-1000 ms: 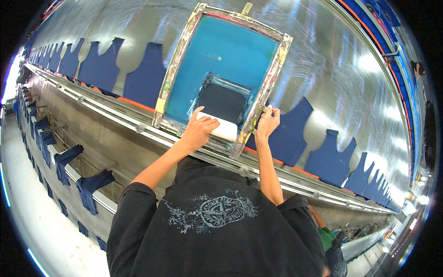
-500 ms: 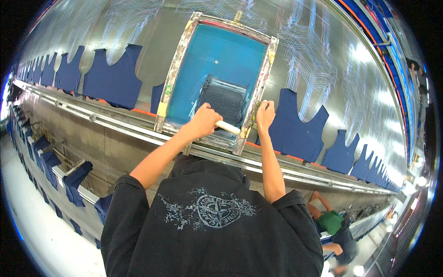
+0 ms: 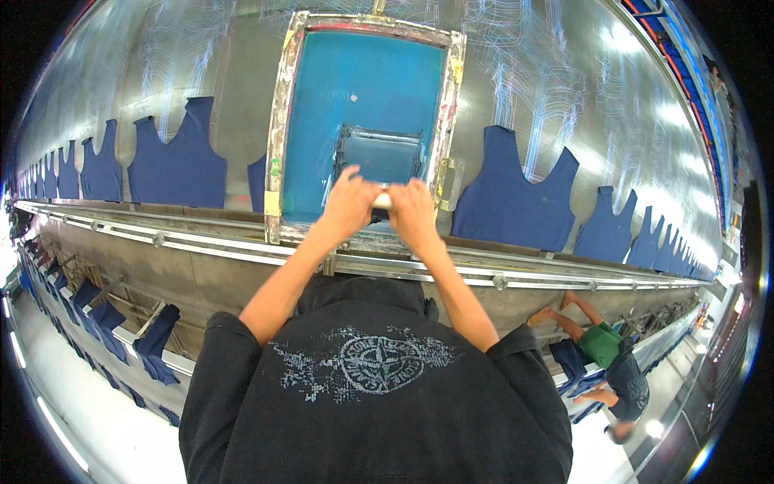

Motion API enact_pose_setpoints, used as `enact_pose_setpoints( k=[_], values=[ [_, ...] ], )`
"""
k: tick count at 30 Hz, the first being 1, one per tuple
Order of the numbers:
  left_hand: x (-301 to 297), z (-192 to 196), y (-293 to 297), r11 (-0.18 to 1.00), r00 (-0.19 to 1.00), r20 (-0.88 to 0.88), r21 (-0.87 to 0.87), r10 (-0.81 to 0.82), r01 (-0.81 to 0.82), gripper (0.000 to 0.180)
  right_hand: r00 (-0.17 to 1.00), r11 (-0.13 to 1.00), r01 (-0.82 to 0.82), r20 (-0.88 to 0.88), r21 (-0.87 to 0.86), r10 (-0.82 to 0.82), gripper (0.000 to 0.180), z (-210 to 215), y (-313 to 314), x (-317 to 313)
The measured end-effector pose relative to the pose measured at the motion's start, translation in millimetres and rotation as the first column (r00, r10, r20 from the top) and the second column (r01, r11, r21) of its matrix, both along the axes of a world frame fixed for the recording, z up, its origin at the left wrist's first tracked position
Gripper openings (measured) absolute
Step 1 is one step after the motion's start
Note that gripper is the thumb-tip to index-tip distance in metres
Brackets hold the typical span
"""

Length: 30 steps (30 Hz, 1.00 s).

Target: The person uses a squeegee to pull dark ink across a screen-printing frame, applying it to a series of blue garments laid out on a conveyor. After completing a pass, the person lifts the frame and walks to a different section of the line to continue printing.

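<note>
A screen-printing frame [image 3: 284, 121] with worn, paint-flecked edges and blue mesh [image 3: 367, 81] lies on the long table in front of me. In the lower part of the mesh is a rectangular window [image 3: 380, 153], bordered by dark ink. My left hand [image 3: 349, 205] and my right hand [image 3: 413, 211] are closed side by side on the pale handle of a squeegee [image 3: 383, 200], at the near end of that window. Its blade is mostly hidden beneath my hands. Dark ink [image 3: 380, 216] shows just below the handle.
Navy fabric pieces, such as one on the left [image 3: 177, 161] and one on the right [image 3: 516, 198], line the table. A metal rail [image 3: 500, 281] runs along its near edge. Behind me on the right, a co-worker in green shorts [image 3: 601, 345] stands beside another table with navy pieces.
My right hand has left the frame's right edge and joined my left on the squeegee handle. Dark ink that covered the window has thinned, leaving it paler.
</note>
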<state>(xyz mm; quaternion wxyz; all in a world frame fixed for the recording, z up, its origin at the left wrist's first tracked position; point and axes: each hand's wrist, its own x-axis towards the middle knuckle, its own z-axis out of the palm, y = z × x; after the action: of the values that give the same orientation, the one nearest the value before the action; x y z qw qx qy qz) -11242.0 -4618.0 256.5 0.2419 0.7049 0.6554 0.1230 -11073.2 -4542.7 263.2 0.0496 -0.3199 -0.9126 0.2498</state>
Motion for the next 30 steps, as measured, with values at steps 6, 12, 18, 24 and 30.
enact_pose_setpoints(
  k=[6, 12, 18, 24, 30],
  values=[
    [-11, 18, 13, 0.978, 1.0, 0.002, -0.209, -0.021, 0.021, 0.023, 0.946, 0.973, 0.186, -0.244, -0.139, -0.216, 0.044, 15, 1, 26],
    [-32, -6, 75, 0.997, 0.991, -0.118, 0.052, 0.068, -0.063, 0.029, 0.498, 0.417, 0.64, -0.065, -0.645, -0.865, 0.048, -22, 78, 54],
    [5, 16, -39, 0.939, 0.989, 0.039, 0.31, 0.146, -0.15, 0.046, 0.37, 0.426, 0.724, -0.215, -0.542, -0.904, 0.04, -35, 76, 40],
    [-44, 26, -108, 0.966, 0.987, 0.066, 0.205, 0.148, -0.158, 0.052, 0.309, 0.422, 0.74, -0.292, -0.523, -0.905, 0.028, -46, 35, -42],
    [-240, 18, -183, 0.976, 0.979, -0.033, 0.1, 0.199, -0.195, 0.047, 0.354, 0.523, 0.637, -0.387, -0.567, -0.851, 0.028, -81, -52, -241]
  ],
)
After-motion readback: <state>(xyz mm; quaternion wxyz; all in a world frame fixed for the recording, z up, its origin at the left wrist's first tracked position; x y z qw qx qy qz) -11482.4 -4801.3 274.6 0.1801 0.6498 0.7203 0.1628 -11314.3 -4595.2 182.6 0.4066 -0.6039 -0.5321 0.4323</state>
